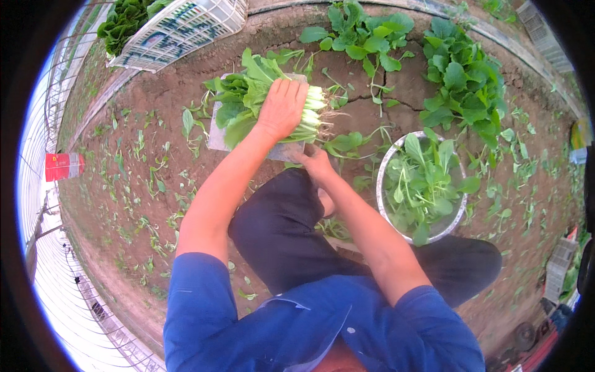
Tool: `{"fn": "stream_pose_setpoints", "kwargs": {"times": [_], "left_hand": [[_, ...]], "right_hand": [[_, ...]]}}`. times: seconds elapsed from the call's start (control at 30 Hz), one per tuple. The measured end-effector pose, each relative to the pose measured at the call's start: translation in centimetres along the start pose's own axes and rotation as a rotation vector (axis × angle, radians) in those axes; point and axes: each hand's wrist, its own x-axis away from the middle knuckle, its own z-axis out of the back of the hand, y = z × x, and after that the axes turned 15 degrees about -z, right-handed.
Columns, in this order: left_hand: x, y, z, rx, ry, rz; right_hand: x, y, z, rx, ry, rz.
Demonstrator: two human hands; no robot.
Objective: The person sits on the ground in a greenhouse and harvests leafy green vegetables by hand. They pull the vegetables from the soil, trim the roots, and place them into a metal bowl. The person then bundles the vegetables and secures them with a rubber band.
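Note:
My left hand (pixel 282 107) lies across a bundle of leafy greens (pixel 248 93), fingers together over the stems. The pale stem ends (pixel 314 109) and thin roots (pixel 332 114) point right, the leaves left. Beneath the bundle is a flat greyish board (pixel 217 135), partly covered by the leaves. My right hand (pixel 318 163) is at the board's near right corner, thumb over its edge; the other fingers are partly hidden. Right of my forearm, a round white-rimmed tub (pixel 380 186) holds loose green plants (pixel 423 181) beside my bent knee.
A white plastic crate (pixel 186 32) with leafy greens (pixel 123 23) stands at the upper left. Growing or heaped leafy plants (pixel 362 35) and a larger clump (pixel 465 83) lie ahead. Scattered small plants cover the soil (pixel 116 186). A red packet (pixel 64 166) is far left, a grey crate (pixel 560 265) far right.

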Motion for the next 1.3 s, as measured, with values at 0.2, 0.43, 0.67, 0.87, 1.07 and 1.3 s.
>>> {"fn": "stream_pose_setpoints", "kwargs": {"times": [0.2, 0.43, 0.67, 0.87, 1.07, 1.3], "left_hand": [[-0.7, -1.5, 1.2, 0.091, -0.153, -0.080], [0.2, 0.2, 2.0, 0.195, -0.100, 0.021], [-0.3, 2.2, 1.2, 0.175, -0.006, 0.132], [-0.7, 4.3, 0.3, 0.180, -0.009, 0.204], [-0.5, 5.2, 0.3, 0.140, -0.001, 0.207], [-0.6, 4.1, 1.6, 0.208, -0.185, 0.194]], "right_hand": [[-2.3, 0.5, -1.9, -0.034, 0.194, 0.112], [-3.1, 0.5, -1.4, 0.269, 0.341, 0.121], [-0.8, -2.7, 3.7, 0.424, 0.220, 0.191], [1.0, -3.0, 6.1, 0.399, 0.091, 0.110], [4.5, -4.5, 7.6, 0.067, 0.031, 0.084], [3.8, -5.6, 6.8, 0.068, 0.149, 0.047]]}}
